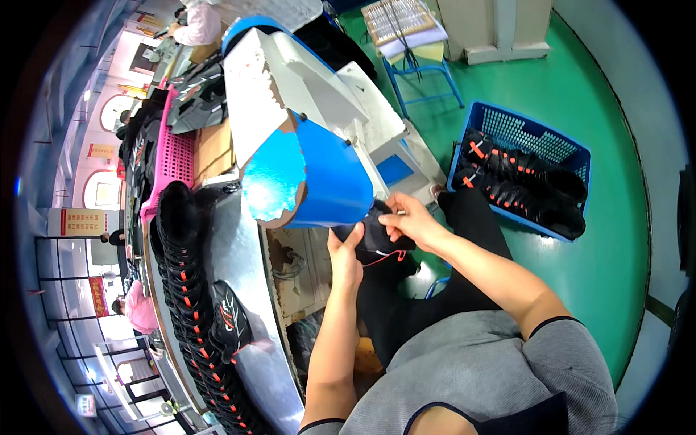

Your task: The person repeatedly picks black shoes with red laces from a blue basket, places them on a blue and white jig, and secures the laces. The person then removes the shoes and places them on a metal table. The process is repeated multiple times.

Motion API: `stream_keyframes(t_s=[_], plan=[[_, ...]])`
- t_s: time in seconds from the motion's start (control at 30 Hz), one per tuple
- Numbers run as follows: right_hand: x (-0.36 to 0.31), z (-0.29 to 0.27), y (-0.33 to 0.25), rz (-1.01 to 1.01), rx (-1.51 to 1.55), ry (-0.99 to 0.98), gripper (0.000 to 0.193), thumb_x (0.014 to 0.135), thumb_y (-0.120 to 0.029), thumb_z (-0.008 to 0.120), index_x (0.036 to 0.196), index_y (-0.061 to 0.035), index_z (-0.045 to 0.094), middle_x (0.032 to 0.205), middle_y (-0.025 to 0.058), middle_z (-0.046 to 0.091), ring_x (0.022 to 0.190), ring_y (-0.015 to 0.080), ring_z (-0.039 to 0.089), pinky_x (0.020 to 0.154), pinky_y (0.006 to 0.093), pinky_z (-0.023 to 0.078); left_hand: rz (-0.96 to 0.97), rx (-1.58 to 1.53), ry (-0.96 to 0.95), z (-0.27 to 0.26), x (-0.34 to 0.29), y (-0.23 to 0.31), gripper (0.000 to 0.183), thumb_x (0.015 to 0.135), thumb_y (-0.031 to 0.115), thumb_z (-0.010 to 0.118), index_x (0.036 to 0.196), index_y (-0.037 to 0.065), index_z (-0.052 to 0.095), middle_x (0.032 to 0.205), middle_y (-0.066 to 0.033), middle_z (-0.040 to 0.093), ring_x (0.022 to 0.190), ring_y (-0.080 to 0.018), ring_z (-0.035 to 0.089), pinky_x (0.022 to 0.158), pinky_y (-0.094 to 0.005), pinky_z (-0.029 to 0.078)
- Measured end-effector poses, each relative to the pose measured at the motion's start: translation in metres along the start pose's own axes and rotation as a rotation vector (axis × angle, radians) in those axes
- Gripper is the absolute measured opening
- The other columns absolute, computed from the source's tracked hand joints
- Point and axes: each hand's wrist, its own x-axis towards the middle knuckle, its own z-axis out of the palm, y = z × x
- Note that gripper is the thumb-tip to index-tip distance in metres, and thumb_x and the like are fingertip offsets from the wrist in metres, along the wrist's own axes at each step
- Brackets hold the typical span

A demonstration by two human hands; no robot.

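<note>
A black shoe upper (375, 238) with a thin orange-red cord sits above my lap, right beside the lower end of the blue and white machine head (330, 174). My left hand (346, 254) grips its left side, thumb pointing up. On the other side, my right hand (407, 220) pinches the upper's top edge with bent fingers. The machine head hides whatever part of the upper lies beneath it. Left of the machine, one loose upper (229, 317) lies on the metal tabletop (250, 290).
A long row of nested black uppers (190, 290) lines the table's left edge. Behind it stand a pink basket (174, 148) and more flat black pieces (199, 98). On the green floor to my right, a blue basket (533, 127) holds several uppers. A blue-legged stool (424, 69) stands farther back.
</note>
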Motion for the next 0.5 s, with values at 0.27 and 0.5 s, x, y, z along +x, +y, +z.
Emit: stream_keyframes(t_s=[0.27,0.5], plan=[[0.022,0.008,-0.010,-0.058,0.130,0.157,0.009,0.092,-0.007,0.057,0.089,-0.0009,0.051,0.075,0.0056,0.055,0.064,0.0117,0.060,0.058,0.0253,0.053,-0.271,-0.223,0.110,-0.014,0.052,-0.006,0.032,0.088,0.020,0.061,0.111,-0.002,0.056,0.105,-0.0136,0.062,0.095,-0.0246,0.062,0.082,-0.0385,0.053],[0.012,0.009,-0.017,-0.346,-0.427,0.197,0.014,0.088,-0.009,0.060,0.092,0.0022,0.053,0.079,0.0103,0.062,0.063,0.0127,0.061,0.058,0.0299,0.049,0.030,-0.139,-0.072,-0.003,0.033,-0.005,0.032,0.083,0.005,0.064,0.113,0.001,0.054,0.107,-0.0098,0.062,0.097,-0.0204,0.061,0.083,-0.0350,0.052]])
